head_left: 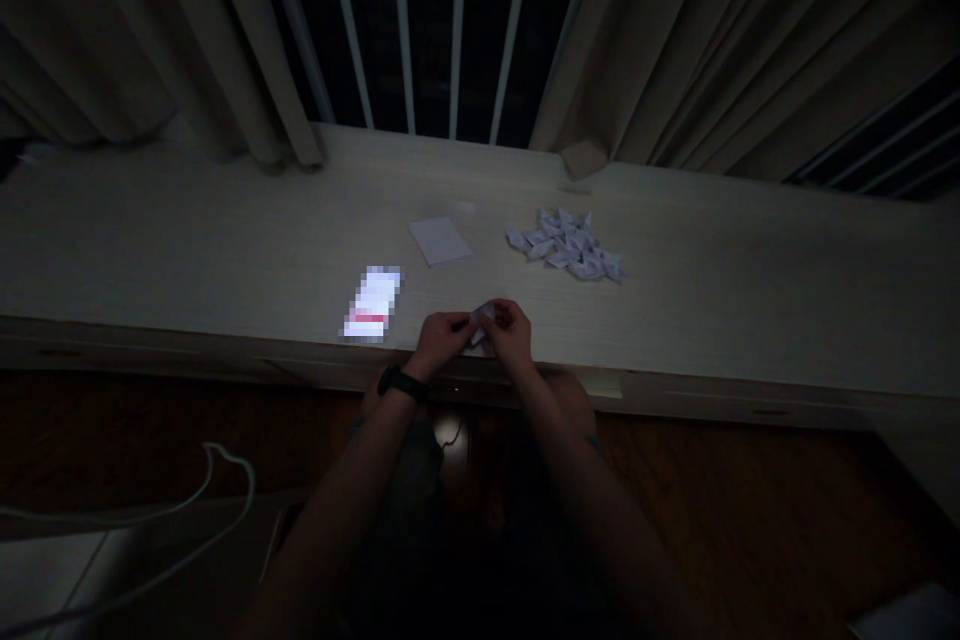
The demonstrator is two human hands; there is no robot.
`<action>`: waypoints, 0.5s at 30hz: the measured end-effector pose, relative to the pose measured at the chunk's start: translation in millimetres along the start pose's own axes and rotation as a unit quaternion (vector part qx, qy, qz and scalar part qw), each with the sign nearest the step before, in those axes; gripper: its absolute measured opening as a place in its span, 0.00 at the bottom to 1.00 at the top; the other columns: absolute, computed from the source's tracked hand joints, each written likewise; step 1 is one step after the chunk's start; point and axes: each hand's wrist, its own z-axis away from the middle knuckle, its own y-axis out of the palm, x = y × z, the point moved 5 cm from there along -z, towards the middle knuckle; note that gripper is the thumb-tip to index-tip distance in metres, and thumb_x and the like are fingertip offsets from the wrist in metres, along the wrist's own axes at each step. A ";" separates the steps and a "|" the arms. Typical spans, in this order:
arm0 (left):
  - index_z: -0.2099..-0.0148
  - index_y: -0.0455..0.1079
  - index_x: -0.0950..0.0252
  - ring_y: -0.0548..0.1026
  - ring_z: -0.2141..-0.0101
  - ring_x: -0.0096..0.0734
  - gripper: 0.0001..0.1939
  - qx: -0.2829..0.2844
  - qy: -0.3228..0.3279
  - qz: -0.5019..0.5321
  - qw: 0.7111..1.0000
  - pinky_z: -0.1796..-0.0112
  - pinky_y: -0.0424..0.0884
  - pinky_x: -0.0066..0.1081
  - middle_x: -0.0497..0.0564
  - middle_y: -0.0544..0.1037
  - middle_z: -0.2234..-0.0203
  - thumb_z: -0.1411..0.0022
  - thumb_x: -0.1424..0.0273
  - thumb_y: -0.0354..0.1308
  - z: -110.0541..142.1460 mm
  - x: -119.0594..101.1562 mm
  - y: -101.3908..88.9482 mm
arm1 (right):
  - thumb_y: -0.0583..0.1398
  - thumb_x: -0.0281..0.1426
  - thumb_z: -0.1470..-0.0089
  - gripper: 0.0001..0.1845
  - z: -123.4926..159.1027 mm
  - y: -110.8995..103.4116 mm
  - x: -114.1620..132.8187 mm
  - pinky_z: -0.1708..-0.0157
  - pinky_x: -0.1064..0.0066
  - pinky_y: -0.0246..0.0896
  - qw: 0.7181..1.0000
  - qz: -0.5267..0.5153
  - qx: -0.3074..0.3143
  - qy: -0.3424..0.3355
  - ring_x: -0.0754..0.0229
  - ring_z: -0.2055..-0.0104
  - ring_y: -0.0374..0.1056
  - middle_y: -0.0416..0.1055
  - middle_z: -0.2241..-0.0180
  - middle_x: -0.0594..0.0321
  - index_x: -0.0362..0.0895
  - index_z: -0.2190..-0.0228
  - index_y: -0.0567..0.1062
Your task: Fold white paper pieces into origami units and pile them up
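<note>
Between my two hands is a small folded piece of white paper [481, 322], held just above the front edge of the pale ledge [697, 290]. My left hand [441, 338], with a dark watch on its wrist, pinches the paper's left side. From the right, my right hand [513, 332] grips it with thumb and fingers. Beyond my hands lies a flat stack of square paper [440, 241]. Farther right sits a pile of several folded paper pieces [570, 245] with pointed ends. The finer folds are too dim to make out.
A lit phone [373, 304], its screen blurred out, lies left of my hands near the ledge's front edge. Curtains [675, 40] hang at both sides of a dark barred window [427, 30]. A white cable [225, 460] loops at the lower left.
</note>
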 end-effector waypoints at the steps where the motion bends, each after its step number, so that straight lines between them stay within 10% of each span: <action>1: 0.60 0.78 0.67 0.75 0.71 0.31 0.16 0.000 -0.001 0.005 1.000 0.70 0.64 0.25 0.49 0.80 0.72 0.41 0.62 0.54 -0.2 1.6 0.2 | 0.62 0.35 0.58 0.18 0.5 -0.1 -0.2 0.64 0.67 0.66 1.000 -0.001 0.007 0.004 0.59 0.67 0.70 0.73 0.69 0.61 0.44 0.63 0.68; 15: 0.53 0.76 0.64 0.77 0.62 0.37 0.17 0.035 0.025 0.082 0.996 0.60 0.70 0.31 0.52 0.80 0.61 0.43 0.63 0.57 -1.1 5.0 4.1 | 0.62 0.33 0.61 0.21 -3.7 -4.5 6.6 0.71 0.71 0.59 0.983 -0.078 0.134 0.094 0.62 0.71 0.67 0.71 0.73 0.67 0.45 0.61 0.71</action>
